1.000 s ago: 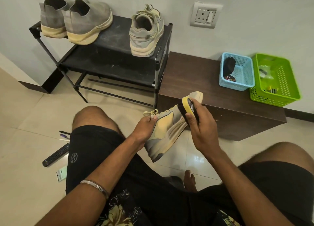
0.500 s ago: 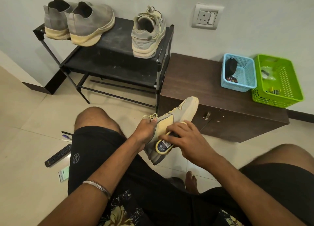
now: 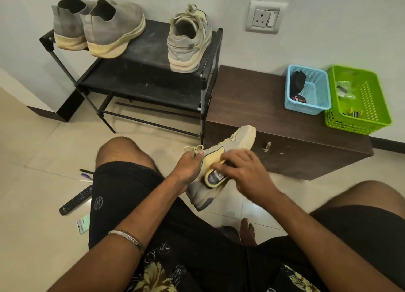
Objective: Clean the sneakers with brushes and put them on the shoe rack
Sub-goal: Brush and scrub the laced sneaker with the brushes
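Observation:
A pale yellow and grey sneaker (image 3: 237, 139) is held in the air between my knees, toe pointing away toward the cabinet. My left hand (image 3: 190, 168) grips it at the collar by the laces. My right hand (image 3: 245, 173) holds a yellow-rimmed brush (image 3: 215, 178) flat against the sneaker's side, fingers curled over its back. On the black shoe rack (image 3: 140, 50) stand a matching sneaker (image 3: 188, 39) at the right and two grey slip-on shoes (image 3: 105, 28) at the left.
A low brown cabinet (image 3: 252, 107) sits right of the rack, carrying a blue basket (image 3: 320, 103) and a green basket (image 3: 372, 120). A remote control (image 3: 75, 200), pens (image 3: 86, 175) and a small packet (image 3: 83, 223) lie on the tiled floor at left. A wall socket (image 3: 265, 16) is above.
My right hand brought the brush down from the sneaker's toe to its side, then kept stroking there. The left hand keeps its grip on the collar.

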